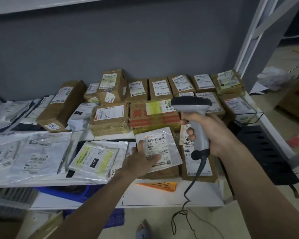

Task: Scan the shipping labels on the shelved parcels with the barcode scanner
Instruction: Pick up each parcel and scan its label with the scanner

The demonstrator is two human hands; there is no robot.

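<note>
My right hand (209,133) grips the handle of a grey barcode scanner (193,107), its dark head raised over the parcels and its coiled cable hanging down. My left hand (141,161) holds a small clear plastic parcel (160,147) by its left edge, thumb on top near the white shipping label with barcodes. That parcel lies tilted on brown cardboard boxes at the shelf's front. The scanner head sits a little above and to the right of the held parcel.
The white shelf (162,195) carries several taped cardboard boxes (110,116) at the back and plastic mailer bags (41,156) on the left. A black perforated tray (262,149) lies at the right. Below sit a blue crate (69,192) and an orange wedge (160,185).
</note>
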